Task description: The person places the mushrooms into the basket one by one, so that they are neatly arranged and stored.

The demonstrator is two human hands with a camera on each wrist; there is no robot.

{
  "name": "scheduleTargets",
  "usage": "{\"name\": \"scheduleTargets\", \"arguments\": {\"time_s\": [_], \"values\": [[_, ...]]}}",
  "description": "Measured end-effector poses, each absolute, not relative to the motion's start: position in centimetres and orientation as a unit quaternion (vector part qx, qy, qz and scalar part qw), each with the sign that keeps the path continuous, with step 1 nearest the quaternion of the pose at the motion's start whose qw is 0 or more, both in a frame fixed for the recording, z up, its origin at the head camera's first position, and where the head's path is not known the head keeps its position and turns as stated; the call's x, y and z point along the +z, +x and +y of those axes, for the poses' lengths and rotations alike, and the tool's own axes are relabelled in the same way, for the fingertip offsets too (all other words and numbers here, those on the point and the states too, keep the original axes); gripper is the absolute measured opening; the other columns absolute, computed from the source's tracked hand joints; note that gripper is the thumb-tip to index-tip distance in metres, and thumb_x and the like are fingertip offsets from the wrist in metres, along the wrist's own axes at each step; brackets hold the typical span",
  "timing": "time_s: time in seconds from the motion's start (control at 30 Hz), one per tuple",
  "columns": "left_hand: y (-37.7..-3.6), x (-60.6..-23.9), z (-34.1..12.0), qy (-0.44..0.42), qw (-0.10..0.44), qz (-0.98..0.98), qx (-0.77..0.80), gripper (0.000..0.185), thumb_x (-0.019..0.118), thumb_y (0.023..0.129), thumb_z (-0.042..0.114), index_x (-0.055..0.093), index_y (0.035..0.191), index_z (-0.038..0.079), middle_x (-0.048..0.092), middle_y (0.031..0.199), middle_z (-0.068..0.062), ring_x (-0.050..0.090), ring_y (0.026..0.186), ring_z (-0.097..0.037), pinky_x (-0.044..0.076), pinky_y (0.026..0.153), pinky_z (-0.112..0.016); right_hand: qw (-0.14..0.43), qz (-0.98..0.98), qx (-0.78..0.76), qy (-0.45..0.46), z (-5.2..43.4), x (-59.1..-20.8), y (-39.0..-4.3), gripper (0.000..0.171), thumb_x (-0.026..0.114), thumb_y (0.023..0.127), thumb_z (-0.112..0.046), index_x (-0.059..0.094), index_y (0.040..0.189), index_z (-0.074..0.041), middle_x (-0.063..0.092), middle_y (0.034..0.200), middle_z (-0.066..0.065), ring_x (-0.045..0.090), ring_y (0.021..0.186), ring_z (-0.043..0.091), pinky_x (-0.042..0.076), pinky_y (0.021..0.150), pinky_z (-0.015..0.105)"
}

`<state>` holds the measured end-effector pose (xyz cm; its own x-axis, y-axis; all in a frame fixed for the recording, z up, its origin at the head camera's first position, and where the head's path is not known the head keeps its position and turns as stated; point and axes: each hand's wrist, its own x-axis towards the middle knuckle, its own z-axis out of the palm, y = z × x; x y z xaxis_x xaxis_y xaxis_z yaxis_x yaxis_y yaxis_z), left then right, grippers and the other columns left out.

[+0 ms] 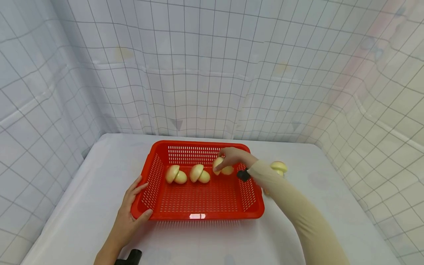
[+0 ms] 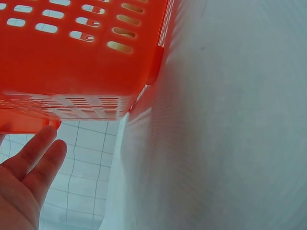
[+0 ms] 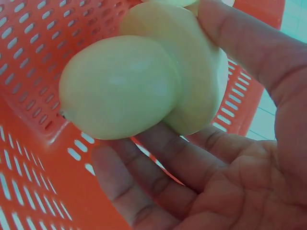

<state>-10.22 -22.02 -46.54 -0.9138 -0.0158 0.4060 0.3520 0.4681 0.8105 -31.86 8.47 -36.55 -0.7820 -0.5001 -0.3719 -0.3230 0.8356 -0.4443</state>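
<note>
Just inside the basket's rim (image 1: 198, 142), right fingers (image 3: 186, 155) hold a mushroom (image 3: 144, 79).

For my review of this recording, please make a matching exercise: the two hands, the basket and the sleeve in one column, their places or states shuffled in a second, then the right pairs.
Column one
1. Bare left hand
2. Bare right hand
3. Red perforated plastic basket
4. Long beige fabric sleeve

Column two
A. Covers the right forearm
B. Holds a pale yellow mushroom-shaped piece
C. At the basket's left end
D. Stands on the white-covered table

Pairs: 1-C, 2-B, 3-D, 4-A
</note>
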Motion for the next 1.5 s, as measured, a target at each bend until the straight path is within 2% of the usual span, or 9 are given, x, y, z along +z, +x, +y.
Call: {"name": "scheduleTargets", "arguments": {"time_s": [0.43,0.87,1.13,1.3,1.5], "values": [[-10.1,-46.4,-22.0,-0.098,0.181,-0.840,-0.502,0.069,0.070,0.079,0.005,0.041,0.142,0.012,0.017,0.155,0.004,0.020,0.137,-0.010,0.033,0.092,-0.011,0.269,0.924,-0.177,-0.206,8.4,-37.5,-32.0,0.062,0.078,0.078,-0.035,0.055,0.127,-0.005,0.055,0.121,0.008,0.049,0.105,0.023,0.043,0.090,0.036],[-10.2,-46.5,-21.9,-0.112,0.192,-0.833,-0.507,0.070,0.070,0.078,0.003,0.042,0.141,0.011,0.018,0.155,0.002,0.019,0.138,-0.014,0.030,0.094,-0.011,0.269,0.924,-0.177,-0.205,8.7,-38.5,-32.2,0.063,0.077,0.078,-0.038,0.056,0.127,-0.006,0.055,0.122,0.008,0.048,0.110,0.024,0.039,0.097,0.039],[-10.0,-45.9,-21.5,-0.100,0.200,-0.834,-0.504,0.068,0.069,0.076,0.000,0.044,0.138,0.005,0.021,0.154,-0.004,0.022,0.135,-0.010,0.034,0.089,-0.009,0.260,0.924,-0.171,-0.221,8.7,-38.4,-32.1,0.062,0.078,0.077,-0.036,0.056,0.126,-0.005,0.056,0.119,0.007,0.049,0.105,0.023,0.041,0.093,0.036],[-10.1,-46.4,-21.8,-0.104,0.190,-0.835,-0.506,0.069,0.069,0.078,0.003,0.042,0.141,0.010,0.018,0.155,0.001,0.021,0.136,-0.012,0.034,0.090,-0.011,0.258,0.924,-0.177,-0.220,8.8,-38.5,-32.1,0.058,0.079,0.076,-0.033,0.058,0.122,-0.005,0.058,0.108,0.005,0.050,0.098,0.021,0.044,0.087,0.034],[-10.2,-46.4,-22.0,-0.104,0.183,-0.835,-0.508,0.069,0.069,0.079,0.003,0.041,0.142,0.011,0.017,0.155,0.003,0.019,0.137,-0.011,0.033,0.092,-0.012,0.255,0.925,-0.174,-0.220,8.9,-38.3,-32.0,0.060,0.081,0.074,-0.033,0.058,0.122,-0.005,0.059,0.110,0.005,0.050,0.097,0.021,0.045,0.086,0.033]]}}
